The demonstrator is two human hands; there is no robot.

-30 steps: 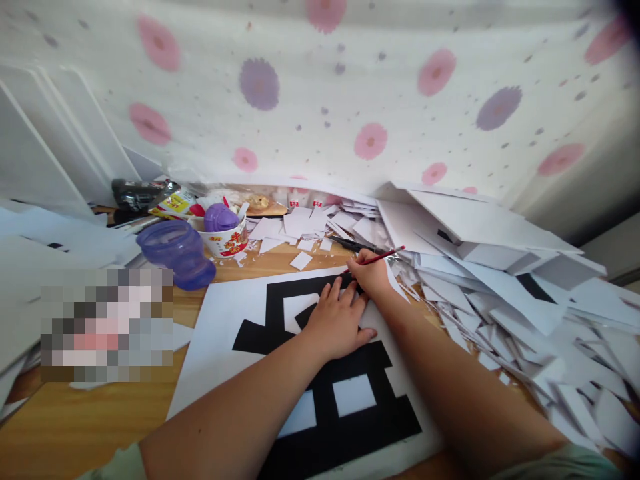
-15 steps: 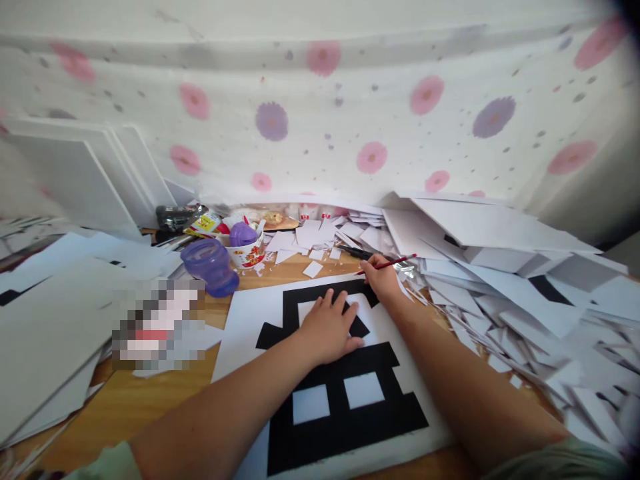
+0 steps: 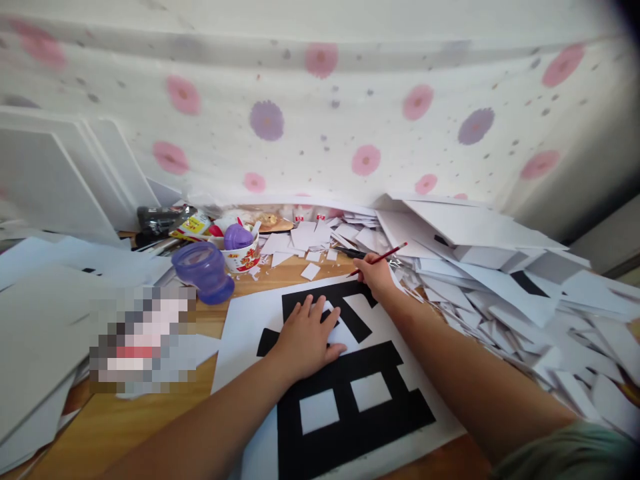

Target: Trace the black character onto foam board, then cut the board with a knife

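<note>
A black cut-out shape (image 3: 360, 427) with square openings lies on a white board (image 3: 240, 333) on the wooden table. My left hand (image 3: 310, 337) rests on the upper part of the cut-out, palm down and fingers spread. My right hand (image 3: 375, 277) grips a dark red pencil (image 3: 391, 252), its tip near the top edge of the black shape. The left hand hides part of the upper opening.
A purple translucent cup (image 3: 204, 272) and a paper bowl (image 3: 241, 257) with a purple object stand at the back left. White scraps (image 3: 500, 320) and boards (image 3: 475, 227) are heaped on the right. White sheets (image 3: 40, 320) lie at left; upright panels (image 3: 65, 173) stand behind.
My left hand has slid a little left and down over the cut-out, showing more of the upper opening. The right hand has shifted slightly left with the pencil. The view has turned slightly.
</note>
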